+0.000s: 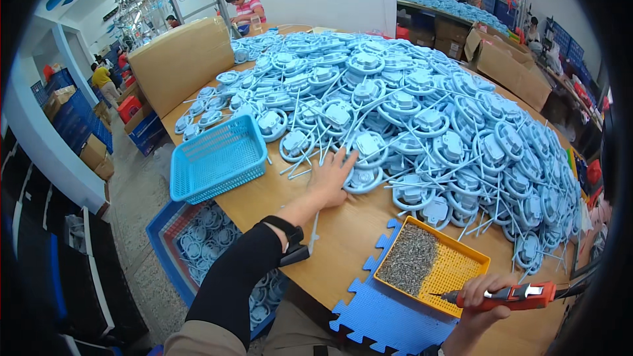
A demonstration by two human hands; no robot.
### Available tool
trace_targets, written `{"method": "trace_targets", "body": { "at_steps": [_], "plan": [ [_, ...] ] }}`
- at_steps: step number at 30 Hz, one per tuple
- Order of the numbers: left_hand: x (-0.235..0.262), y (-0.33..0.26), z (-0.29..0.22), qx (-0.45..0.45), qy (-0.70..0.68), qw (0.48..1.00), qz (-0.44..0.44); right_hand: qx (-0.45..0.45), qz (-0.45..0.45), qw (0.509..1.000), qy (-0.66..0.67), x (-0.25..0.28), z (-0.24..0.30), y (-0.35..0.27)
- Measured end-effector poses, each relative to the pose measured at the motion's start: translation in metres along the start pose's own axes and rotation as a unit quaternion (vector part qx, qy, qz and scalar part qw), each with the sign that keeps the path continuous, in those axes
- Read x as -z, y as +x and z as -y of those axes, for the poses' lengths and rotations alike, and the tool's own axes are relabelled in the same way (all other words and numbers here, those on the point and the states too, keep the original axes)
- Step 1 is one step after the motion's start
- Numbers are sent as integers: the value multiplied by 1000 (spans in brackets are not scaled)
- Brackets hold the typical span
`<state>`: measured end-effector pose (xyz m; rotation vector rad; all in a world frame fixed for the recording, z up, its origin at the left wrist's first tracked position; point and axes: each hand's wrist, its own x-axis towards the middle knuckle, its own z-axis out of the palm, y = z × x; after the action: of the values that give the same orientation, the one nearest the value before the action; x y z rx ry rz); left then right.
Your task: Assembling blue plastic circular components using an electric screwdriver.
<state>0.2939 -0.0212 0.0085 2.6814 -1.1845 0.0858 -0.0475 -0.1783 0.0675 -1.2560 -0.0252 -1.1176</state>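
My left hand reaches to the near edge of a big heap of light-blue plastic wheel-shaped parts. Its fingers are spread, with the tips against a blue ring part at the heap's foot. A black sleeve and a dark wrist strap cover that arm. My right hand is closed round a red electric screwdriver, whose dark tip points left over a yellow tray. Small metal screws fill the left part of this tray.
A light-blue mesh basket stands left of the heap. The tray rests partly on a blue foam mat. Below the table edge, a blue crate holds several similar parts. Cardboard boxes stand at the back; a person sits beyond.
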Motion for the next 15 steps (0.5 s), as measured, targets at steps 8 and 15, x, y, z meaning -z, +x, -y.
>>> {"method": "trace_targets", "body": {
  "at_steps": [8, 15],
  "plan": [
    [10, -88, -10, -190, -37, 979, 57, -3, 52, 999, -1, 6, 13, -3],
    [20, -140, -25, -244, -11, 969, 23, 0, 17, 1000, -7, 8, 17, -19]
  ]
}}
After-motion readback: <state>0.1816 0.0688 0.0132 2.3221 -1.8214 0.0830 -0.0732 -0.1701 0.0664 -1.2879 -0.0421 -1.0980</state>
